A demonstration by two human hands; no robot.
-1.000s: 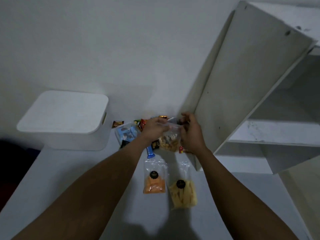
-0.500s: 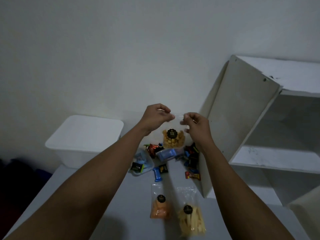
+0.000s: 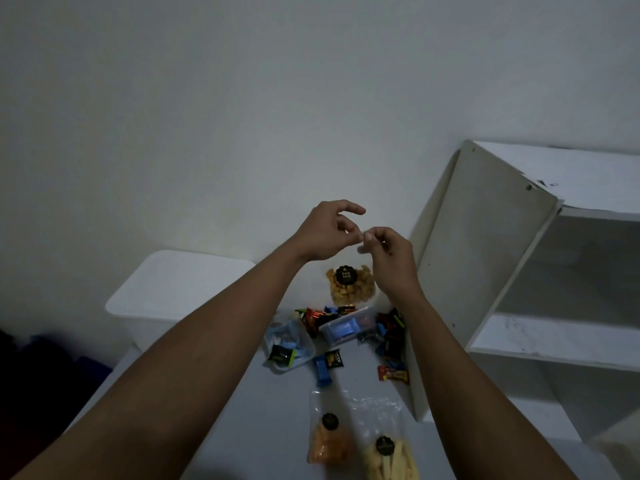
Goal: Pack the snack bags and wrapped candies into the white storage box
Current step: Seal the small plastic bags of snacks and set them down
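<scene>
Clear plastic snack bag (image 3: 350, 287) of golden puffs hangs over the candies, its top pinched between left hand (image 3: 327, 233) and right hand (image 3: 389, 258). White storage box (image 3: 180, 292) far left, apparently lidded. Best: carry the bag with one hand, lift the lid with the other.

Your grey table (image 3: 273, 420) is carrying everything. A clear tub (image 3: 348, 329) of sweets is sitting toward its back. Well left of the clear tub, the white storage box (image 3: 180, 292) is standing with its lid on. Just left of the tub, a second clear container (image 3: 291, 342) is lying. Wrapped candies (image 3: 391, 336) are lying heaped at the tub's right, and a blue candy (image 3: 322, 370) is lying in front. Farther in front, an orange snack bag (image 3: 329, 441) and a yellow snack bag (image 3: 389, 457) are lying side by side.
</scene>
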